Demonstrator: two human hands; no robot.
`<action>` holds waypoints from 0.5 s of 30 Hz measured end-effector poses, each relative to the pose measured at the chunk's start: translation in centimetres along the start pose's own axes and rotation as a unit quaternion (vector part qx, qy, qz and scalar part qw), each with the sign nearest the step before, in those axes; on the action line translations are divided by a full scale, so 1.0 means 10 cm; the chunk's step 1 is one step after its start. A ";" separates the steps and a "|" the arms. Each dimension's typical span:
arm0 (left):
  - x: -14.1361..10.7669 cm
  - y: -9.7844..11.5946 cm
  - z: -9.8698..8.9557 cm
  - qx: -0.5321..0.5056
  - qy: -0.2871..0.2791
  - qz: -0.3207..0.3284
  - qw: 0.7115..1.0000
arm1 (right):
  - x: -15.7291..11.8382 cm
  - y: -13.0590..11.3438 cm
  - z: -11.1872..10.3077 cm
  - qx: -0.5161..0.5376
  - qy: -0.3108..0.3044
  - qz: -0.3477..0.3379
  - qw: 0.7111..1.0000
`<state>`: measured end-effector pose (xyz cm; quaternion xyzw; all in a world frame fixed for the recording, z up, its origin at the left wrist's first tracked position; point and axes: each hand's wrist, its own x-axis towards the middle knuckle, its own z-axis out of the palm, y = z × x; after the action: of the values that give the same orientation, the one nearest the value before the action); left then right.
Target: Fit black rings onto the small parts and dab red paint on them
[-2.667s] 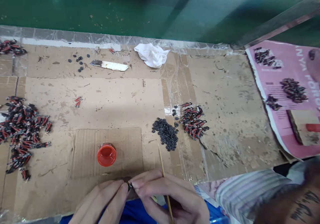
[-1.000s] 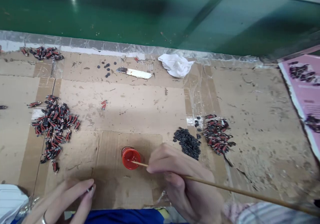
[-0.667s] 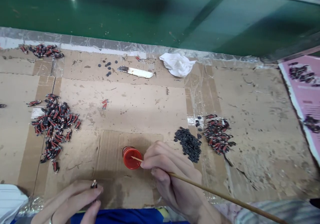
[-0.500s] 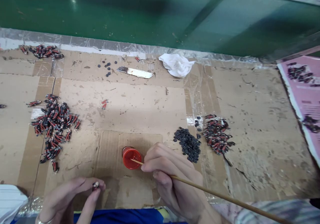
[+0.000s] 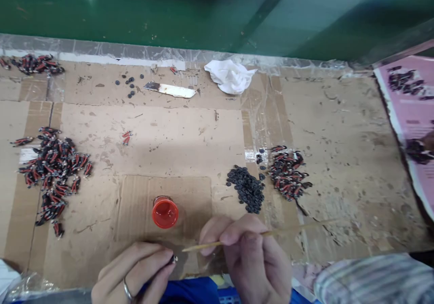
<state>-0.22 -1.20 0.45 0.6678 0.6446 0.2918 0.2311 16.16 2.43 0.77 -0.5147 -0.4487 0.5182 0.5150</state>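
Between thumb and fingertips, my left hand point(image 5: 140, 270) pinches a small dark part point(image 5: 173, 259) at the lower middle. My right hand point(image 5: 249, 254) grips a thin wooden stick point(image 5: 205, 247), whose pointed tip is a short gap to the right of that part. Above my left hand stands a small red cup point(image 5: 165, 212) with its opening facing up. A heap of small black discs point(image 5: 246, 188) lies above my right hand, and beside it is a pile of red and black pieces point(image 5: 289, 173).
A larger pile of red and black pieces point(image 5: 56, 168) lies at the left. A knife point(image 5: 171, 89) and crumpled white tissue point(image 5: 230, 76) lie at the back, below a green panel point(image 5: 135, 19). Pink paper point(image 5: 412, 114) is at the right; striped cloth point(image 5: 366, 279) shows lower right.
The stick's tip has left the red cup and come down near the part in my left hand. My left hand has moved right. The whole view has shifted slightly.
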 end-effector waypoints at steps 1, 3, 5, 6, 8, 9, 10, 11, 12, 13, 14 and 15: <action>0.00 0.02 0.03 0.003 0.003 -0.001 1.000 | -0.03 0.03 0.01 0.002 0.008 0.002 1.000; -0.01 0.03 0.06 0.006 0.006 -0.004 1.000 | -0.07 0.07 0.02 0.003 0.019 0.011 1.000; -0.01 0.03 0.06 0.009 0.002 -0.011 1.000 | -0.08 0.08 0.02 0.003 0.025 0.015 1.000; -0.02 0.02 0.06 0.008 0.006 -0.013 1.000 | -0.08 0.08 0.01 0.003 0.027 0.017 0.999; -0.01 0.02 0.05 -0.002 0.016 -0.018 1.000 | -0.06 0.07 0.01 0.003 0.031 0.019 0.999; -0.01 0.03 0.04 -0.010 0.016 -0.023 1.000 | -0.06 0.06 0.00 0.003 0.030 0.018 0.999; -0.01 0.03 0.04 -0.020 0.014 -0.029 0.999 | -0.06 0.06 0.00 0.003 0.028 0.017 0.999; -0.01 0.04 0.04 -0.031 0.009 -0.037 0.999 | -0.05 0.06 0.00 0.004 0.025 0.015 1.000; -0.02 0.05 0.04 -0.041 0.001 -0.045 0.998 | -0.05 0.06 0.00 0.004 0.021 0.012 1.000; -0.03 0.06 0.04 -0.050 -0.006 -0.052 0.997 | -0.05 0.06 0.01 0.004 0.016 0.010 1.000; -0.03 0.06 0.05 -0.058 -0.009 -0.057 0.997 | -0.05 0.06 0.01 0.004 0.012 0.010 1.000; -0.04 0.07 0.05 -0.065 -0.009 -0.061 0.996 | -0.05 0.06 0.01 0.004 0.009 0.011 1.000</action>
<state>0.63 -1.64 0.50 0.6135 0.6616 0.3126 0.2970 16.03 1.90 0.23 -0.5224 -0.4364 0.5205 0.5154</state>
